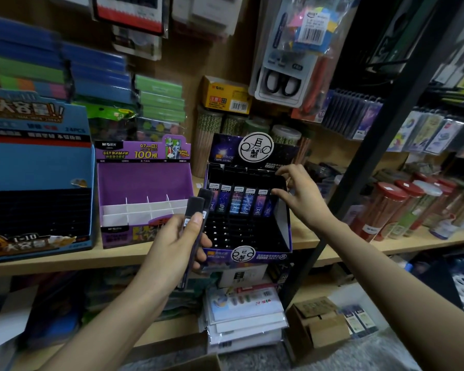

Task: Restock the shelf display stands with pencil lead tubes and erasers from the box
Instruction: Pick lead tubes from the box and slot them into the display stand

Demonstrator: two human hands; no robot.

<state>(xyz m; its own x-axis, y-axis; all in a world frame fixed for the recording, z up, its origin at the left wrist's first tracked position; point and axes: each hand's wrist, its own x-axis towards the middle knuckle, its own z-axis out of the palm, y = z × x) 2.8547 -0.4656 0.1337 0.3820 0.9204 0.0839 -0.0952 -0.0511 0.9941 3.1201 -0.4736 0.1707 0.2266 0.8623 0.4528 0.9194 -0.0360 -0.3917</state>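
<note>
Pencil lead tubes (196,226), a small dark bundle, stand upright in the left hand (176,246), fingers and thumb closed around them, just in front of the constellation display stand (248,210) on the wooden shelf (306,241). Head view: the right hand (299,195) reaches to the stand's far right, thumb and fingers pinched at the rightmost tube of the filled back row (240,200), apparently seating it; whether it grips the tube or only steadies it cannot be told. Nearer slots of the stand are empty, so the reserve is held close for quick feeding. To the left, the purple Ultraman stand (144,194) shows bare white dividers, probably awaiting stock.
</note>
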